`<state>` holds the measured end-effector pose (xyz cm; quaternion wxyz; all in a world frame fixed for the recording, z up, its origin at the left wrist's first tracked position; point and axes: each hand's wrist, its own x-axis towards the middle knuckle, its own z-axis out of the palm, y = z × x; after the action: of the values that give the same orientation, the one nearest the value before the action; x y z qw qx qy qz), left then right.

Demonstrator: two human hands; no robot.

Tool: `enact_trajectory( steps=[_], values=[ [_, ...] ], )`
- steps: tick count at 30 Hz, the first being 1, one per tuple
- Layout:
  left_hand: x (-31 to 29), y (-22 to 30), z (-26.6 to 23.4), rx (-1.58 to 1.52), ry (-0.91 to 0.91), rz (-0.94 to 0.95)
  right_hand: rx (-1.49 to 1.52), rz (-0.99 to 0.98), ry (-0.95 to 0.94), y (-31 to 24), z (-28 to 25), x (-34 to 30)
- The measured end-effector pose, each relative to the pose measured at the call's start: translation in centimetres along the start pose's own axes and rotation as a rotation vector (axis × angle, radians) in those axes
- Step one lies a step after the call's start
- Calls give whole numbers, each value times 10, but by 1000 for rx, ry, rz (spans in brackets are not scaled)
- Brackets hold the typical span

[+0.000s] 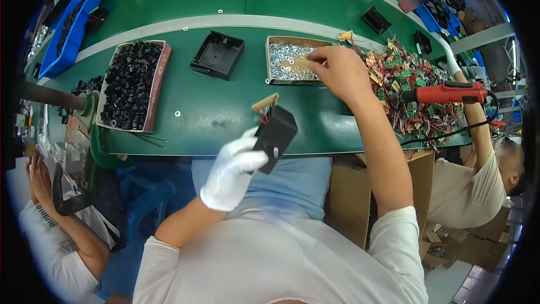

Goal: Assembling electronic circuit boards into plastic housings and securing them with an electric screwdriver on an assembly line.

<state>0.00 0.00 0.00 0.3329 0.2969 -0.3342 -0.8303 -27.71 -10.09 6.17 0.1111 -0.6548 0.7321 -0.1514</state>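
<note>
My left hand (233, 170), in a white glove, is closed around a black plastic housing (279, 135), held tilted above the near edge of the bench. A small tan circuit board (265, 102) with red wires sticks out at the housing's upper end. My bare right hand (339, 72) reaches over a shallow cardboard box (268, 63) of shiny metal rings (284, 56), its thumb and forefinger pinched together; whatever they may hold is too small to make out. An open black housing (217, 56) lies on the green bench left of that box.
At left stands a carton of small black parts (130, 81). Circuit boards with red wires (408, 79) are heaped at right, under a red electric screwdriver (450, 93) with a black cable. A co-worker (469, 177) sits at right; another person's hands (38, 180) show at left.
</note>
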Motion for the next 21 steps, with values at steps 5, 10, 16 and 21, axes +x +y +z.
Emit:
enact_trajectory(
  steps=[5,10,16,21],
  values=[
    [-24,-12,6,-203,106,9,-303,-41,-101,2,10,29],
    [-30,-19,12,-331,95,-3,-330,-19,69,15,13,37],
    [-22,-24,16,-331,91,-81,-216,-107,-80,14,4,23],
    [-16,-24,19,-294,92,-49,-191,-139,-182,14,2,21]
  ],
)
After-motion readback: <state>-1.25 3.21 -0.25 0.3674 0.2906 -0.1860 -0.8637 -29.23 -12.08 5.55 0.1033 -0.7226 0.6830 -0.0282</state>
